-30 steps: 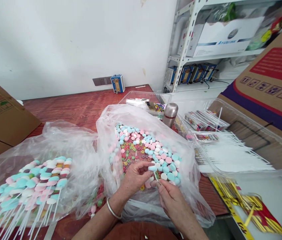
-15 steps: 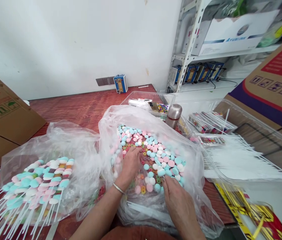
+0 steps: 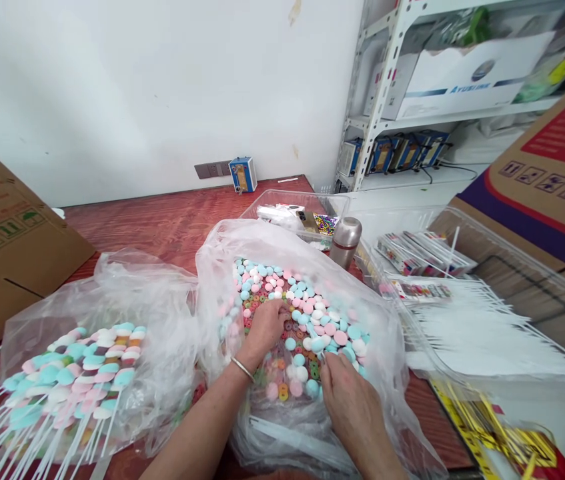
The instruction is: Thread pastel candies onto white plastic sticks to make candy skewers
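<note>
Above red-brown wooden bench [image 3: 152, 225], my left hand [image 3: 265, 328] has reached small multicoloured rings [image 3: 292, 335], seemingly choosing, curled like right hand [image 3: 351, 395], both contents unclear.

- Left of the flask [image 3: 345, 243], we can't tell what the left hand [image 3: 266, 327] touches!
- Nearer us than the flask, the right hand [image 3: 349, 395] hides its grip!
- Right of it, frame clips a carton [image 3: 552, 179]!

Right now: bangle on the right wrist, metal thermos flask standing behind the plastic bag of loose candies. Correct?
No: the bangle is on the left wrist, as the head view shows. The metal thermos flask does stand behind the plastic bag of loose candies.
</note>
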`<state>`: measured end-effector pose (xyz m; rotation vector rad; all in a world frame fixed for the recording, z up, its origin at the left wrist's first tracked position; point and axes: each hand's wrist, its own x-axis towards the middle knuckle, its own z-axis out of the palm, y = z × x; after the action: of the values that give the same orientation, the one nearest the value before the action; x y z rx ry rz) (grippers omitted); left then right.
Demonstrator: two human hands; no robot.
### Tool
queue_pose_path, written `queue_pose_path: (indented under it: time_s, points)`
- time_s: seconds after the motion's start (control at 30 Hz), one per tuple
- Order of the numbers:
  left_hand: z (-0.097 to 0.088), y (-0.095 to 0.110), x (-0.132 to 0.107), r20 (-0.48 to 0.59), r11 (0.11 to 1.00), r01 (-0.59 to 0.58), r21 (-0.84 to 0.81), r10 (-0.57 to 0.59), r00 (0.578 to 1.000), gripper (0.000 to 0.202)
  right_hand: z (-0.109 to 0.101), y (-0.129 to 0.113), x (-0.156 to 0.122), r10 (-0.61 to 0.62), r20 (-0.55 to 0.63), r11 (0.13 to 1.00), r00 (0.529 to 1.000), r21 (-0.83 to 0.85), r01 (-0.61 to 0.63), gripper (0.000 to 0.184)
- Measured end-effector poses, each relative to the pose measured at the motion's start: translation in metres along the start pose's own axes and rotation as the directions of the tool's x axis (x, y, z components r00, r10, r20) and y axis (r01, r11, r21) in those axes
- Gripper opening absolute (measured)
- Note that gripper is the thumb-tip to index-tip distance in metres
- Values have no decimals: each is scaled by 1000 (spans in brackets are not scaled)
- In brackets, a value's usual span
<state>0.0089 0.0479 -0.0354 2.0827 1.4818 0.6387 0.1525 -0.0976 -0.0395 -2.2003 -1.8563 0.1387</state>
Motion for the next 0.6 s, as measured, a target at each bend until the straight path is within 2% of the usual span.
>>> queue_pose_path:
  time_s: [0.17,0.37,0.47,0.5,0.53,0.57,0.6]
  points:
    - [2,2,7,56,1000,15,-5,-15,998,15,-9,1,1,1,61,1000,998,13,-1,21]
    - [0,2,-6,42,994,10,-105,-6,999,17,-22,-5,4,-3,110,991,994,136,-12,24]
    - [-2,2,-13,51,979,36,-202,-26,998,8,-25,-8,7,5,162,979,987,200,-37,28]
    - [-4,2,-15,75,953,67,-294,-47,996,3,-25,-9,7,7,165,977,986,211,-42,28]
    - [-6,3,-17,118,897,117,-426,-73,990,7,-25,-9,8,8,162,976,987,211,-42,29]
    - [-8,3,-19,175,797,183,-576,-99,980,15,-25,-8,8,10,156,979,988,201,-41,29]
    - [-10,4,-21,241,652,258,-713,-118,963,23,-25,-8,8,11,151,982,989,184,-39,29]
